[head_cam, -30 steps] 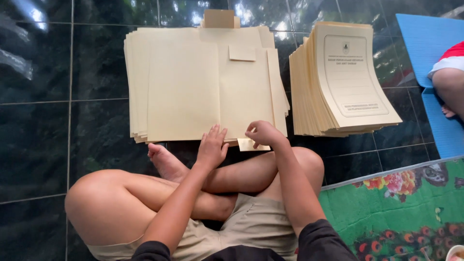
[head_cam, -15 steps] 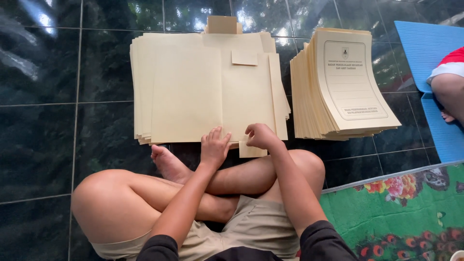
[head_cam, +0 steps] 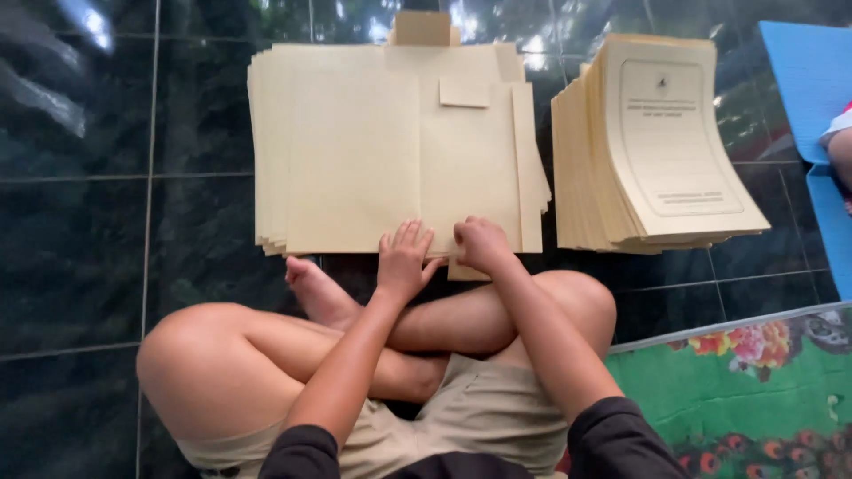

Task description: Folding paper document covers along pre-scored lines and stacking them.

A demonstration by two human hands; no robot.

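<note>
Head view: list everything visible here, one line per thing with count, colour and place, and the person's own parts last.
unfolded envelope sheets: one thick stack, cream, flat on the floor straight ahead.
finished envelopes: one stack, cream with a printed frame, right of the sheets, apart from them.
small cardboard piece: one, tan, at the far edge of the sheets.
floor tiles: dark, glossy, under everything.
blue mat: one, far right.
floral mat: one, green with red flowers, lower right.
another person's arm: one, at the right edge, on the blue mat.
crossed legs: bare, beige shorts, bottom centre.
left hand: flat on the sheets' near edge.
right hand: curled at the near edge, by a bottom flap.
</note>
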